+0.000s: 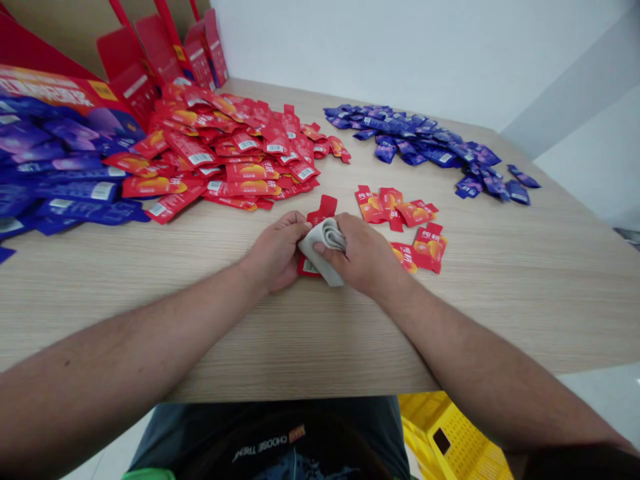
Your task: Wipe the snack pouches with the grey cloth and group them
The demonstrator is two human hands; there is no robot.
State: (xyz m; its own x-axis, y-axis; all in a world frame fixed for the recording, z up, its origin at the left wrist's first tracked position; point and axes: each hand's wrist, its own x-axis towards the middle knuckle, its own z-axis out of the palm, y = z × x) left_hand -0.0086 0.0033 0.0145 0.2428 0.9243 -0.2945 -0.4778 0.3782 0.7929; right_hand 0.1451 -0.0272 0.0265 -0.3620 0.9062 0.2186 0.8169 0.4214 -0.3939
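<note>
Over the front middle of the table, my left hand [284, 250] is closed on a red packet [324, 208] with a barcode label near its bottom edge. My right hand [363, 253] grips a folded whitish cloth [325, 250], which lies against the packet's face and covers most of it. Just beyond my right hand are several loose red packets [417, 213] with orange fruit printed on them. Some of those lie partly behind the hand.
A big heap of red packets [240, 153] sits at back left, with blue packets [75, 167] left of it. Red cartons [130, 73] stand behind. More blue packets [420, 137] spread along the back right. A yellow basket [465, 440] is below the table's front edge.
</note>
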